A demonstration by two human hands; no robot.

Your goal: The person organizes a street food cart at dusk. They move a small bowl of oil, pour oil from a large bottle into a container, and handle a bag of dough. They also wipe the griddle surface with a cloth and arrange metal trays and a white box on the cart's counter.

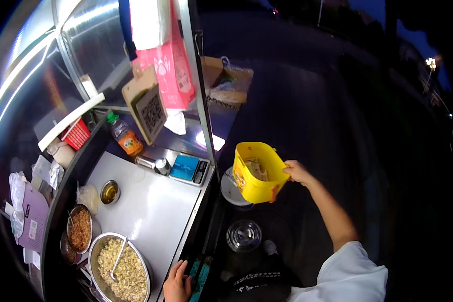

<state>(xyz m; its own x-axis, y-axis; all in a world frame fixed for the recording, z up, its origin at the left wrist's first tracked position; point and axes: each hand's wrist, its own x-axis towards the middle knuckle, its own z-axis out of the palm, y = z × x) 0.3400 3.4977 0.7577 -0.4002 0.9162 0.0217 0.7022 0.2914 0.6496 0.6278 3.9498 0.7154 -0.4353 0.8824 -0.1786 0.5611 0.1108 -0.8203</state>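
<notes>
My right hand (299, 173) grips the rim or handle of a yellow plastic bucket (262, 190) at its right side. The bucket is held tilted over the ground beside the cart, and paper pieces that look like banknotes (256, 168) lie inside it. Below and behind it is a white round bucket (232, 190), partly hidden. My left hand (177, 284) is at the front edge of the metal counter (162, 207), fingers apart, holding nothing. Close by on its left stands a steel bowl of chopped filling (122, 270) with a metal spoon (119, 260) in it.
On the counter are a bowl of reddish filling (80, 230), a small bowl of oil (110, 192), a digital scale (188, 170), metal shakers (161, 165) and an orange-labelled bottle (125, 136). A code board (145, 105) hangs near the metal post (202, 94). A lidded container (244, 236) stands on the ground.
</notes>
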